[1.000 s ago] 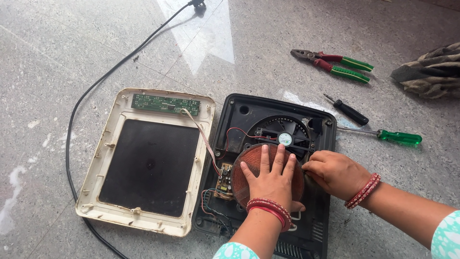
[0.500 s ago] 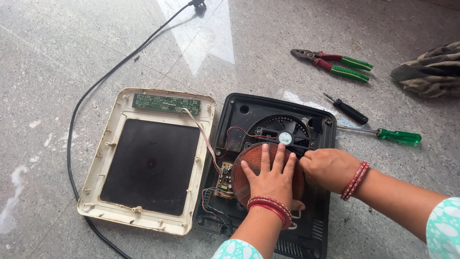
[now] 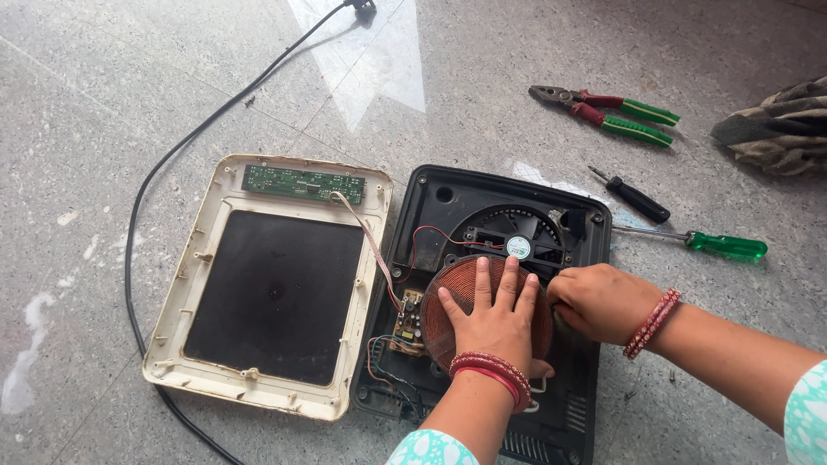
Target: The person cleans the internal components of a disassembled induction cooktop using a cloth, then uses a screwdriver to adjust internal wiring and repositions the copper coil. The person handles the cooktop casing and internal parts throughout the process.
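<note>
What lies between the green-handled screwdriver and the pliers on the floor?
In the head view, a smaller black-handled screwdriver lies between the green-handled screwdriver and the pliers, on the grey floor.

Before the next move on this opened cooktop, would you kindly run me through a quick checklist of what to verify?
1. Left hand flat on the copper coil: ok.
2. Right hand at the coil's right edge, what its fingers grip: cannot tell.
3. Top cover laid aside, ribbon cable not taut: ok.
4. Power cord unplugged, plug lying on the floor: ok.
5. Green screwdriver, black screwdriver and pliers clear of the base: ok.
</note>
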